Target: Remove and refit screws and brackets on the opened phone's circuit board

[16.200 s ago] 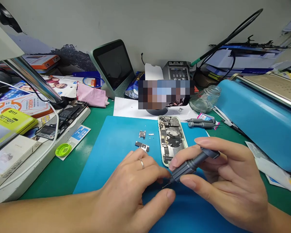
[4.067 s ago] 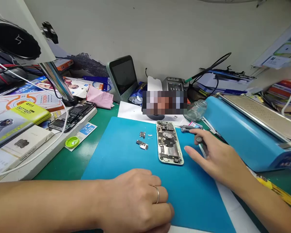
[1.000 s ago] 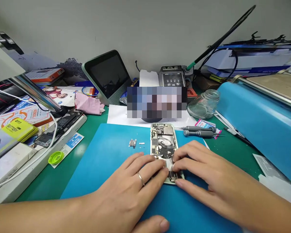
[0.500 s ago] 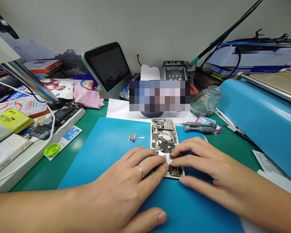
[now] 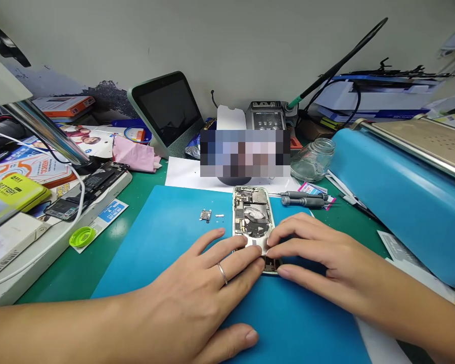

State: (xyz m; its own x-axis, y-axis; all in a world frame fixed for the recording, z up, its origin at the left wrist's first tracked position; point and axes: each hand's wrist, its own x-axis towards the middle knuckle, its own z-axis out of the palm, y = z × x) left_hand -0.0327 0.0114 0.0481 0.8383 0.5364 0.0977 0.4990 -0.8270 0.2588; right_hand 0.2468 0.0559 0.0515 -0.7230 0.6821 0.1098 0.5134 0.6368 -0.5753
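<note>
An opened phone (image 5: 252,215) with bare circuitry lies lengthwise on the blue mat (image 5: 167,237). My left hand (image 5: 212,283), a ring on one finger, reaches in from the left. Its stretched fingers rest on the phone's near end. My right hand (image 5: 314,258) comes from the right with flat fingers. Both sets of fingertips press on a small silvery plate (image 5: 257,244) in the phone's lower part. Neither hand wraps around anything. The phone's near end is partly hidden under the fingers.
A small bracket (image 5: 205,215) and a tiny white piece (image 5: 219,216) lie left of the phone. Two grey screwdrivers (image 5: 303,201) lie at its right, near a glass jar (image 5: 313,159). A long blue machine (image 5: 394,192) fills the right. A dismantled phone (image 5: 87,192) and a green cap (image 5: 81,236) sit left.
The screwdriver held earlier now lies with the other at the right. The larger plate has left the mat. Over the last second both hands stay on the phone's near end, hardly moving.
</note>
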